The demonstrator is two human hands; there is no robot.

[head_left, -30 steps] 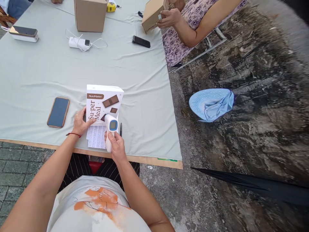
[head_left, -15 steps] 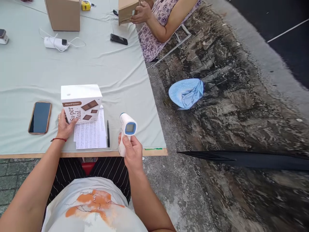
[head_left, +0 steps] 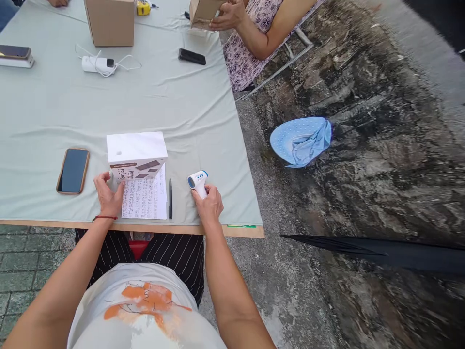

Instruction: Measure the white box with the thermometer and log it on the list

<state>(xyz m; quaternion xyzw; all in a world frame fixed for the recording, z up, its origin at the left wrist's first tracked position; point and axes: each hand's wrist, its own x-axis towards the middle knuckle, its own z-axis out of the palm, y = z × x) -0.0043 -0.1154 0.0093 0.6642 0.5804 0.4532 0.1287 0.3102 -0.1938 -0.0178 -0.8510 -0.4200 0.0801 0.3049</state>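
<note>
My left hand [head_left: 110,196] is at the lower left corner of a white and brown NutriMotion box [head_left: 137,146], thumb on the front and fingers round the side. The box stands on the far part of some printed sheets [head_left: 143,199]. In my right hand [head_left: 209,206] is the handle of a white and blue infrared thermometer [head_left: 198,182], low over the tablecloth, its small screen turned to the left. Between the sheets and the thermometer lies a black pen [head_left: 170,198]. A phone in a brown case [head_left: 73,171] lies left of my left hand.
Farther back are a cardboard box [head_left: 110,23], a white device with a cable [head_left: 98,64], a black phone-like object [head_left: 192,56] and a yellow tape measure [head_left: 143,7]. Another person's hand [head_left: 229,15] holds a smaller carton [head_left: 205,13]. A blue hat [head_left: 301,140] lies off the table's right edge.
My right hand has lowered the thermometer toward the table and turned it, so its screen now points left. The box's top has tipped toward me in view. The whole view has shifted.
</note>
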